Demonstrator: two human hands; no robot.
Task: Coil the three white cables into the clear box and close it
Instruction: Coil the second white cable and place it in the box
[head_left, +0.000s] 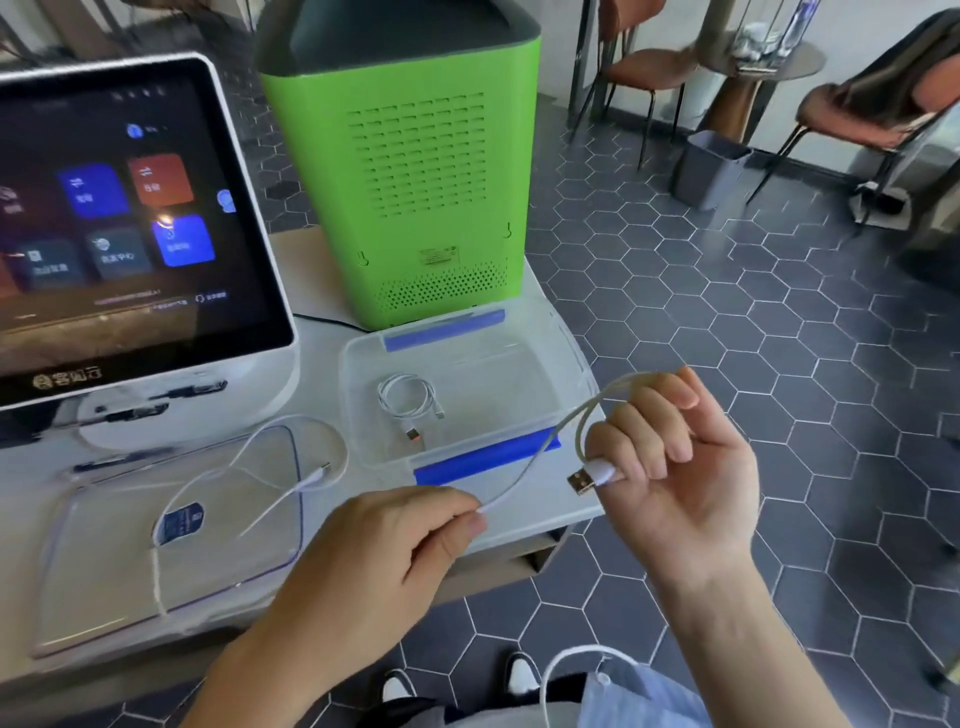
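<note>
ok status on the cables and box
Left hand and right hand both pinching one cable, looping it. One coiled cable in open box. Third cable loose across lid. Nothing blocking.

Clear box (519, 364) open from above; green unit (400, 171) blocks behind, screen (130, 218) on left.

three white cables (410, 397), one clear box (566, 338)
</note>
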